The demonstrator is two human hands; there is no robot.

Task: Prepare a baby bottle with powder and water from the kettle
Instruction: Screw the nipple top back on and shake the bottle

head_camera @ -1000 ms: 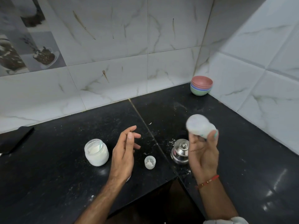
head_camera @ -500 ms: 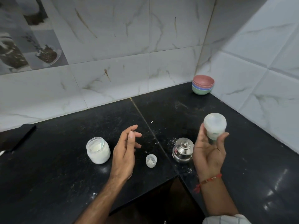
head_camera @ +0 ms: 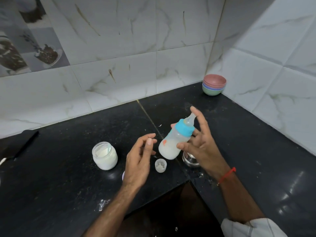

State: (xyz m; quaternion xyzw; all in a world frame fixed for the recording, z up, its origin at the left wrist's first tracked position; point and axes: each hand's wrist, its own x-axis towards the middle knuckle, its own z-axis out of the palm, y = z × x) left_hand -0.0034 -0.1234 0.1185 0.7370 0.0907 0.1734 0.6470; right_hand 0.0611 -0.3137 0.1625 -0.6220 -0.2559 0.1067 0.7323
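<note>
1. The baby bottle (head_camera: 174, 140), teat and blue collar on, holds cloudy white liquid: filling looks done, mixing underway.
2. The right hand (head_camera: 200, 144) has its grip clamped on it above the table (head_camera: 68, 177); the left hand (head_camera: 138, 159) hovers with fingers apart.
3. The powder jar (head_camera: 105, 155) stands uncapped near the table's front edge: closing remains.

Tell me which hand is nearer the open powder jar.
Left. The left hand hovers empty just right of the powder jar; the right hand is farther right, holding the baby bottle.

baby bottle (head_camera: 172, 144) | blue collar, milky liquid | tilted, airborne | powder jar (head_camera: 105, 155) open
</note>
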